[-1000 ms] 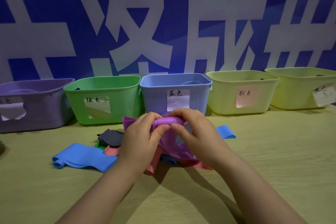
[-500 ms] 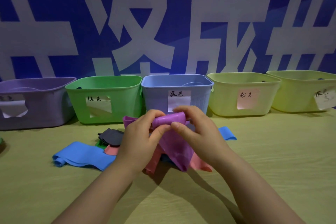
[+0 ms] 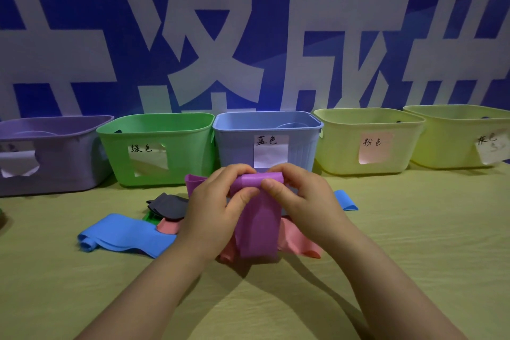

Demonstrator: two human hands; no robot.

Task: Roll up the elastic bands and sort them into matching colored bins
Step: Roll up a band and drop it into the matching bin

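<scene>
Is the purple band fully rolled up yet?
No, the left hand and right hand pinch a short roll atop the purple band; a long flat tail hangs below.

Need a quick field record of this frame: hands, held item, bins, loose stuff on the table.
left hand: pinches the rolled top of the purple band
right hand: pinches the same roll at its other end
band state: partly rolled, tail hanging down over the pile
bins, left to right: purple bin, green bin, blue bin, yellow bin, second yellow bin
loose on table: blue band, dark grey band, pink band, second blue band
task state: purple band not yet in a bin
</scene>
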